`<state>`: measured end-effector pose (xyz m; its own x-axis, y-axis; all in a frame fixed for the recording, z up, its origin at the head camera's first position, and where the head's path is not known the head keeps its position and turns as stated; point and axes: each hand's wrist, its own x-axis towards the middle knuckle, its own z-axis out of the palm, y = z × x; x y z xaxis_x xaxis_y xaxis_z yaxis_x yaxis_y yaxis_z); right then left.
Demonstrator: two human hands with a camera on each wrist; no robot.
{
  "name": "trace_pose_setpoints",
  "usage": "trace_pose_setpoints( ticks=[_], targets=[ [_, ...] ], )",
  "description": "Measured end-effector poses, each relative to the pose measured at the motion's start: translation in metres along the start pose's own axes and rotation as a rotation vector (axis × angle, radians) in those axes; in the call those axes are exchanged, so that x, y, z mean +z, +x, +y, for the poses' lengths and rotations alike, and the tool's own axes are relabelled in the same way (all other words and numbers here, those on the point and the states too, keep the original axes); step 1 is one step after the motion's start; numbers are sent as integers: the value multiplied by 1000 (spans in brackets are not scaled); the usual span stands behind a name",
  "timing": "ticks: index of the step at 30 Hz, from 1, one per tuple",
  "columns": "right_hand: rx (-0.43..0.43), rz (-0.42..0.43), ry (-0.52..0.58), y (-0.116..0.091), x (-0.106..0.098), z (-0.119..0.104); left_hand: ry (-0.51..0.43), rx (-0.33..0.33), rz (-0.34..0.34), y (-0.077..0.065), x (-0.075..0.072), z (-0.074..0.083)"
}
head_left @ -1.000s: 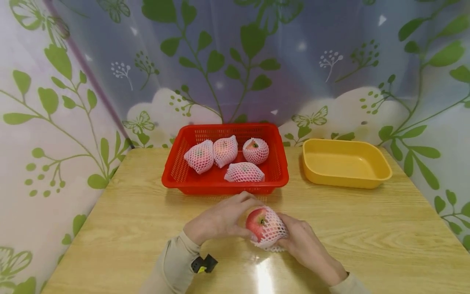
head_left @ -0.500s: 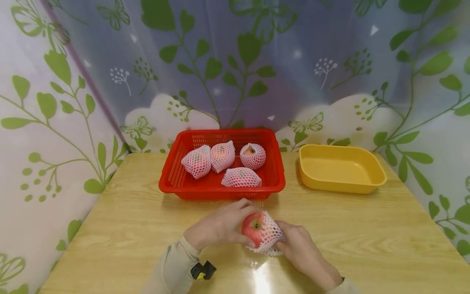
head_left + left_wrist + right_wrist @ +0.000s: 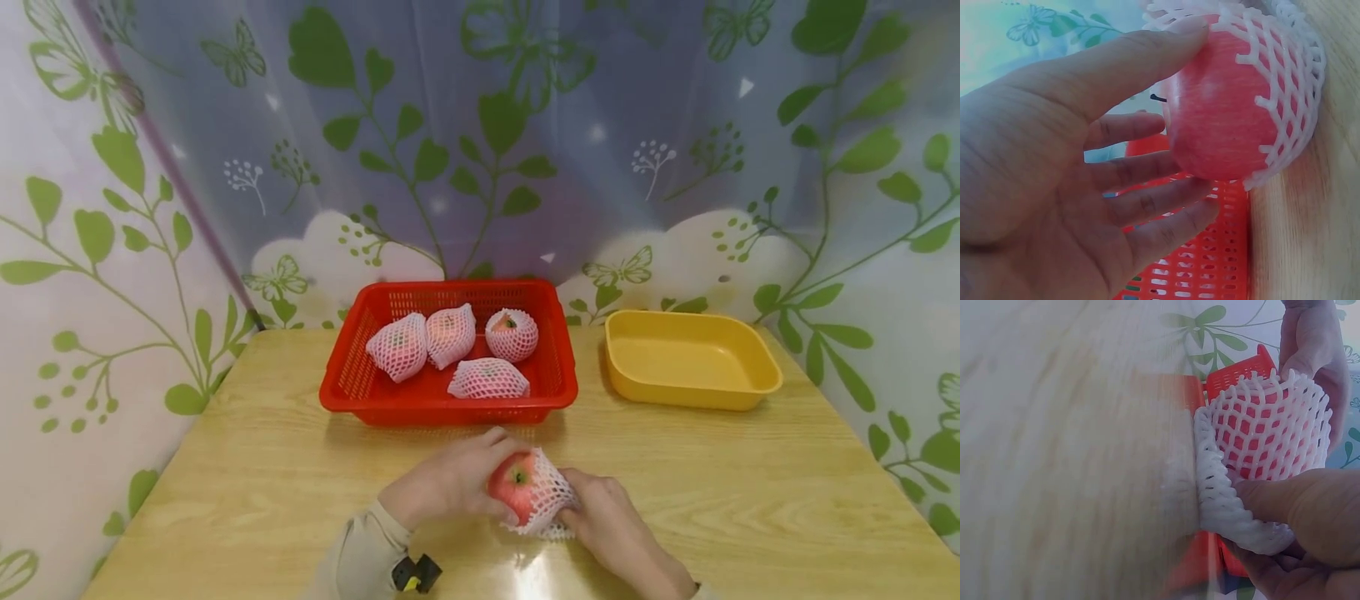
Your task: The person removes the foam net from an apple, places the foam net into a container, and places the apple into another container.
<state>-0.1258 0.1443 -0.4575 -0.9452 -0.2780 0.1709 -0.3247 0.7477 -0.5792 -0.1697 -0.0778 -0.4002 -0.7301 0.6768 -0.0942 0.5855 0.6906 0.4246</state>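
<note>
A red apple [image 3: 513, 487] is held in front of the red basket, stem end bare and the other end inside a white foam net [image 3: 551, 497]. My left hand [image 3: 454, 483] grips its bare side; in the left wrist view the thumb [image 3: 1147, 53] lies on one side and the fingertips on the other. From the right, my right hand [image 3: 617, 530] pinches the loose end of the net, thumb [image 3: 1272, 497] pressed into the mesh. In the right wrist view the net's folded edge hangs below the apple.
Behind the hands stands a red plastic basket [image 3: 448, 405] with several net-wrapped apples [image 3: 489, 379]. To its right is a yellow tub [image 3: 690, 392]. A printed curtain [image 3: 600, 167] hangs behind the wooden table [image 3: 247, 492].
The net has slid rightward off the apple, so more red skin shows. Both hands keep their hold. The head view has tilted up a little, so everything sits lower in it.
</note>
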Motion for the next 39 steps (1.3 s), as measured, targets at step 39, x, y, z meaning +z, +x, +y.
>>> trace_pose_setpoints(
  ticks=[39],
  targets=[
    [-81,48,-53,0,1,-1,66,0,102,3,9,4]
  ],
)
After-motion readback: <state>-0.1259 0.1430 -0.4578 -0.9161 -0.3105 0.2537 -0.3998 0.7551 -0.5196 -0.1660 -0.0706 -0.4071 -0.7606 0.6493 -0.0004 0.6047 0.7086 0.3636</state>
